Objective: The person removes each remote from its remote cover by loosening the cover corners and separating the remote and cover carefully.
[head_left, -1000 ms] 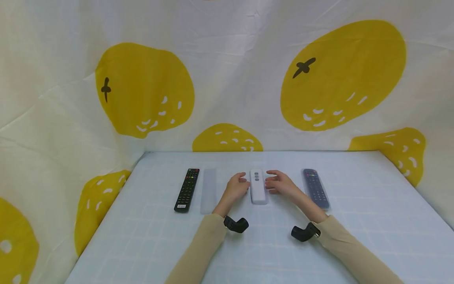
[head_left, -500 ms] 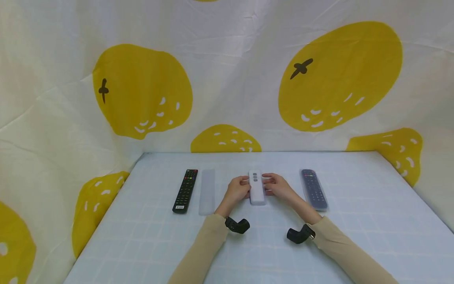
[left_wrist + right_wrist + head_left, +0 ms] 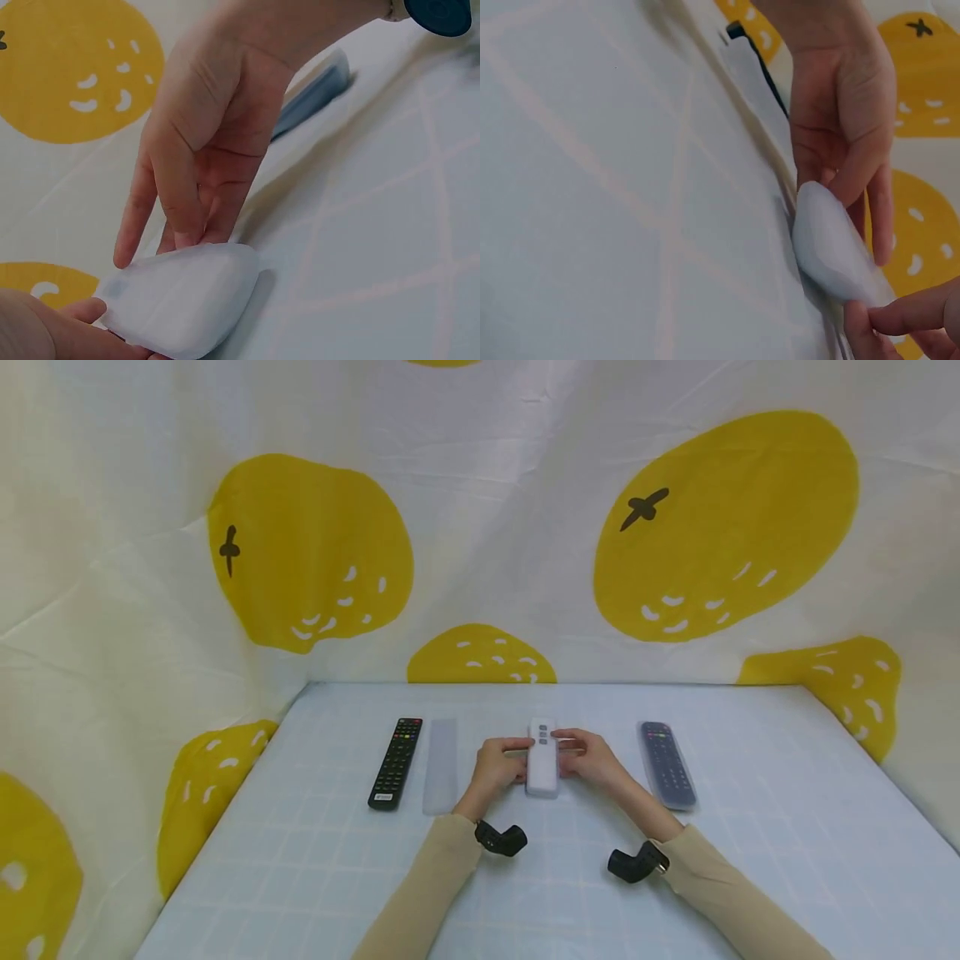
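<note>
Both forearms in tan sleeves reach forward, converging. Left hand and right hand face each other, fingers curled inward, index fingers extended. Black wrist cameras underneath.

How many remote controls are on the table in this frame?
3: a black remote at the left, a white remote gripped by both hands in the middle, a dark remote in a clear cover at the right.

White remote, yellow-fruited cloth
</note>
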Action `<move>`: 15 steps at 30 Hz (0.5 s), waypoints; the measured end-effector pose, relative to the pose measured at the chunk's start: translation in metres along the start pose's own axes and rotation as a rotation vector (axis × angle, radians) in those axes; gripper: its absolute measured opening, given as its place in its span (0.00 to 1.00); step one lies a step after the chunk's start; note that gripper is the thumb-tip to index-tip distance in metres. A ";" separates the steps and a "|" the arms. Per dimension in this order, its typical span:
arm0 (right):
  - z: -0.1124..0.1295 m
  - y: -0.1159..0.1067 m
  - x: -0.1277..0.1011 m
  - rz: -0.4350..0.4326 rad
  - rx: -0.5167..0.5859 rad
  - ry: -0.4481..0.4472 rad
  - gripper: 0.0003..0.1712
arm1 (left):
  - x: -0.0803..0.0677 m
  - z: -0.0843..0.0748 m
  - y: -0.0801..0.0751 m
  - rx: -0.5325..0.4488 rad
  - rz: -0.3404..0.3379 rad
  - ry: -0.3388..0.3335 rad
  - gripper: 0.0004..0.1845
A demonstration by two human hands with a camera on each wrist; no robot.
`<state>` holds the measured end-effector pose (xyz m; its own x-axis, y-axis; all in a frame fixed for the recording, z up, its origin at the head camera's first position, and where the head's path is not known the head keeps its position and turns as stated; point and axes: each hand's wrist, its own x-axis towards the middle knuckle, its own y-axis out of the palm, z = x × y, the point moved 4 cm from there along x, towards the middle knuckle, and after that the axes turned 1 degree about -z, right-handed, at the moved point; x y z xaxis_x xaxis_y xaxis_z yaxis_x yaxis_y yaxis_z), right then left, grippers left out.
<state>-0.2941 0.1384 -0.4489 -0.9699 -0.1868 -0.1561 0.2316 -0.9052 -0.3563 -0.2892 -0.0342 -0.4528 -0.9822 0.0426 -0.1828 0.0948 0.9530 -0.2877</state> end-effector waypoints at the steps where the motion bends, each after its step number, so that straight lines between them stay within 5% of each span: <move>1: 0.000 0.000 0.000 -0.006 0.008 -0.007 0.30 | -0.001 0.000 0.000 0.003 -0.005 0.003 0.26; 15: 0.001 -0.002 0.000 0.008 -0.074 -0.126 0.24 | -0.002 0.001 -0.002 0.044 0.002 -0.001 0.23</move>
<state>-0.2944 0.1400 -0.4468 -0.9686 -0.2447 -0.0436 0.2398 -0.8737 -0.4233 -0.2868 -0.0364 -0.4526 -0.9818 0.0438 -0.1846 0.1036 0.9389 -0.3283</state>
